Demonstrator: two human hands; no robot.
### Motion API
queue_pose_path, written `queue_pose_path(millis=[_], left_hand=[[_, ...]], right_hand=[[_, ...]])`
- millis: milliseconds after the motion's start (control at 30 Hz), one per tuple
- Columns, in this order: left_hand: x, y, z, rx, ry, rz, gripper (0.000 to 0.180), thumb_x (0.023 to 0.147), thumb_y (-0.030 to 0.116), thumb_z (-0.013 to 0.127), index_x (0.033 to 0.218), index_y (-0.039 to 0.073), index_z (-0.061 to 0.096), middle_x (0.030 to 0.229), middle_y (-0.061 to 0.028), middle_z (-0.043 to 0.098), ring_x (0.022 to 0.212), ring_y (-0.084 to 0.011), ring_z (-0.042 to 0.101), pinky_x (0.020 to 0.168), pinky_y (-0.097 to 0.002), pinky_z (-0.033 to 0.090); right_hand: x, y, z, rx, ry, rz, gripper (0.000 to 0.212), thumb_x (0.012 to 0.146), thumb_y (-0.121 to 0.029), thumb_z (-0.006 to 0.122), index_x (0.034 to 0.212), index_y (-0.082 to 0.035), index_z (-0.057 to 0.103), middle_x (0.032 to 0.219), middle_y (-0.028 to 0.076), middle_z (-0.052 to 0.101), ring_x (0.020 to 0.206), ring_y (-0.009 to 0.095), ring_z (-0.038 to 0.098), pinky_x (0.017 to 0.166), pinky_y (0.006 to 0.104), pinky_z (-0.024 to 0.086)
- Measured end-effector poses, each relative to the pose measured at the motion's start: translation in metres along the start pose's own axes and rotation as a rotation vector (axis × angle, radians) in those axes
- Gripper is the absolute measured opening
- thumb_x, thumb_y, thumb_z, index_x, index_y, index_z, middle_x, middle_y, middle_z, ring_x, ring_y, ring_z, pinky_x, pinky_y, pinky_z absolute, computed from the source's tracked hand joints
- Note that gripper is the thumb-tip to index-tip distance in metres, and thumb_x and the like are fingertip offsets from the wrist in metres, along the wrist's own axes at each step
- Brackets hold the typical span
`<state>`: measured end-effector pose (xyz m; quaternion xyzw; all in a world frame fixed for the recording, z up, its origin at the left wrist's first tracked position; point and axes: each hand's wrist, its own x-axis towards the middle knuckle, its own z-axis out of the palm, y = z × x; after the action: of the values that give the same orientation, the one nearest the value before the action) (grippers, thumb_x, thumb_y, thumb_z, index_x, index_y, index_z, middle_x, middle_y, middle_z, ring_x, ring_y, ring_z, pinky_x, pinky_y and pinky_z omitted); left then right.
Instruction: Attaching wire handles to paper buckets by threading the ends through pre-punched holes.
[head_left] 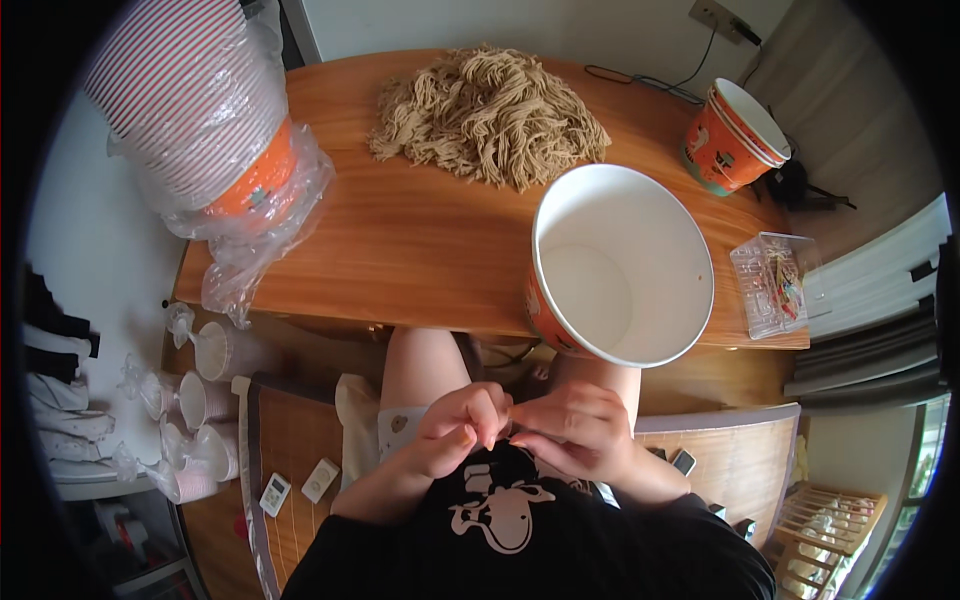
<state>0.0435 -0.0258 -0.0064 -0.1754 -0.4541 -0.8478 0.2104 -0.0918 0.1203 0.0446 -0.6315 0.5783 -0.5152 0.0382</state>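
In front of my body, above my lap, my left hand (462,430) and my right hand (575,428) are close together. Both have their fingers curled in and the fingertips pinched. Whatever lies between the fingertips is too small or hidden to make out. Just beyond my right hand, a large paper bucket (625,265), white inside and orange outside, stands at the table's near edge with its mouth tilted toward me. A heap of tan cords (490,115) lies on the far middle of the wooden table (400,250).
A tall stack of striped-looking nested buckets (190,110) in clear plastic stands at the left. Nested orange buckets (735,140) and a clear plastic box (775,285) with small colourful items sit at the right. Bagged cups (205,400) are on the floor at left.
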Motion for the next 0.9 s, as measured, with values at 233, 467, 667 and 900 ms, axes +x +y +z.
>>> queue_pose_path(millis=[233, 467, 667, 900], left_hand=[[-0.027, -0.013, -0.009, -0.099, 0.102, -0.043, 0.038, 0.105, 0.039, 0.051, 0.085, 0.006, 0.053, 0.083, -0.0044, 0.047, 0.072, -0.0144, 0.042, 0.066, -0.028, 0.035], [-0.041, -0.008, -0.007, 0.414, 0.338, -0.179, 0.031, 0.094, 0.008, 0.061, 0.122, 0.003, 0.047, 0.098, -0.0047, 0.043, 0.076, -0.0107, 0.041, 0.067, -0.0256, 0.037], [-0.022, 0.007, -0.011, 0.86, 0.085, -0.213, 0.023, 0.094, 0.004, 0.059, 0.117, 0.002, 0.058, 0.096, -0.0083, 0.052, 0.081, -0.0145, 0.051, 0.072, -0.0273, 0.043], [-0.028, 0.027, -0.015, 0.665, -0.035, -0.378, 0.011, 0.1, 0.009, 0.057, 0.096, 0.0, 0.062, 0.084, -0.01, 0.06, 0.076, -0.0221, 0.057, 0.071, -0.0317, 0.046]], right_hand=[[-0.013, 0.02, 0.025, 0.083, 0.03, 0.007, 0.022, 0.076, -0.003, 0.083, 0.097, -0.005, 0.076, 0.091, 0.002, 0.075, 0.074, 0.017, 0.064, 0.064, 0.0305, 0.054], [-0.018, 0.012, 0.031, -0.088, -0.095, -0.005, 0.035, 0.078, 0.003, 0.074, 0.112, -0.006, 0.068, 0.092, 0.004, 0.07, 0.075, 0.023, 0.065, 0.063, 0.0341, 0.055], [-0.022, 0.008, 0.042, -0.195, -0.021, -0.036, 0.043, 0.076, 0.006, 0.069, 0.116, -0.004, 0.054, 0.093, 0.01, 0.068, 0.078, 0.029, 0.066, 0.067, 0.0385, 0.054], [-0.011, -0.003, 0.04, -0.174, -0.089, -0.077, 0.039, 0.084, 0.002, 0.069, 0.12, -0.002, 0.053, 0.087, 0.011, 0.067, 0.075, 0.031, 0.067, 0.065, 0.0403, 0.052]])
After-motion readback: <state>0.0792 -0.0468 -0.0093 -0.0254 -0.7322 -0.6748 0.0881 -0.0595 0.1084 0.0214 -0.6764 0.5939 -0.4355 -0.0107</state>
